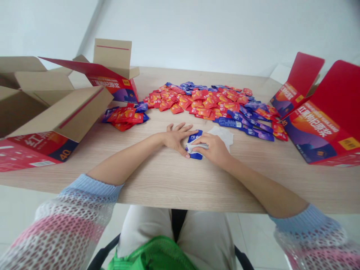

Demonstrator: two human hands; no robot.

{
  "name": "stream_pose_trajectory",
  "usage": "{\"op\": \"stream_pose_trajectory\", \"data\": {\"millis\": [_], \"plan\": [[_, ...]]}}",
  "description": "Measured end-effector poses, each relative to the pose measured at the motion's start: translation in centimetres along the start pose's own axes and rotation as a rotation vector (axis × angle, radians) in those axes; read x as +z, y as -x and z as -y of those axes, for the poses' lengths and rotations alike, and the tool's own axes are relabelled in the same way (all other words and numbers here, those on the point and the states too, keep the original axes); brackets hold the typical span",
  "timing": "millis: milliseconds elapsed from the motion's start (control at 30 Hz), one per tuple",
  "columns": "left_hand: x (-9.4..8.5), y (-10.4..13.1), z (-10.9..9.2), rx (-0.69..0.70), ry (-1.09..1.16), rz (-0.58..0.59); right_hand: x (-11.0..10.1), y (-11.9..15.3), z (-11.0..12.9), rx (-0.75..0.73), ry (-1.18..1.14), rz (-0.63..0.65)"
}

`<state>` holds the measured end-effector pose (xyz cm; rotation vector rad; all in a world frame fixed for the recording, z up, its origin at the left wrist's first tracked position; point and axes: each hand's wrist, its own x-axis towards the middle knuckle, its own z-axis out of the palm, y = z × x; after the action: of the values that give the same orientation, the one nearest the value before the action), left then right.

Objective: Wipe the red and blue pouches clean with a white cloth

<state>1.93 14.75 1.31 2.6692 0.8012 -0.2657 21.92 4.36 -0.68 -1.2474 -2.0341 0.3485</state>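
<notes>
A blue sachet [197, 155] lies flat on the table in front of me. My left hand [177, 139] is spread beside it, with fingertips touching its left side. In my right hand [213, 147] is a bunched white tissue [225, 135], pressed onto the sachet's face; part of the tissue spreads out behind the knuckles. Both hands cover parts of the sachet. Just beyond them lies a wide heap of red and blue sachets [202, 101]. A smaller pile of sachets [125, 116] sits to the left.
On the left stand a large open carton [84, 108] and another open red box [107, 84] behind it. Two open red boxes stand at the right, a nearer one [317, 131] and a farther one [287, 95]. The wooden table's front edge [180, 206] runs close to my lap.
</notes>
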Motion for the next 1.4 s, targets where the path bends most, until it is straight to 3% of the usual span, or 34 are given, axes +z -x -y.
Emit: {"op": "stream_pose_trajectory", "data": {"millis": [100, 267, 433, 700, 800, 933, 1133, 1233, 1400], "plan": [[-0.1, 0.0, 0.3, 0.023, -0.005, 0.011, 0.1, 0.0, -0.1, 0.04, 0.105, 0.02], [-0.4, -0.2, 0.8, 0.043, -0.026, 0.07, 0.0, -1.2, -2.0, 0.18, 0.257, -0.067], [-0.6, -0.5, 0.9, 0.013, -0.032, 0.101, 0.2, -2.7, -3.1, 0.194, 0.454, -0.073], [-1.1, -0.2, 0.2, 0.002, -0.015, 0.119, 0.3, -2.7, -3.7, 0.271, 0.561, -0.161], [-1.1, -0.2, 0.1, -0.009, -0.022, 0.119, 0.3, -2.4, -4.0, 0.208, 0.461, -0.235], [-1.3, -0.1, 0.4, 0.006, -0.024, 0.14, -0.2, -1.4, -3.5, -0.034, 0.118, -0.242], [-1.5, 0.4, 0.8, 0.039, 0.009, 0.157, -2.7, 0.1, 1.0, -0.042, -0.142, -0.251], [-1.3, 0.6, 0.5, 0.024, 0.014, 0.139, -3.0, 0.6, 2.3, -0.018, -0.157, -0.192], [-1.2, 0.4, 0.2, 0.006, -0.005, 0.148, 0.1, 0.8, 1.6, -0.185, -0.091, 0.169]]}}
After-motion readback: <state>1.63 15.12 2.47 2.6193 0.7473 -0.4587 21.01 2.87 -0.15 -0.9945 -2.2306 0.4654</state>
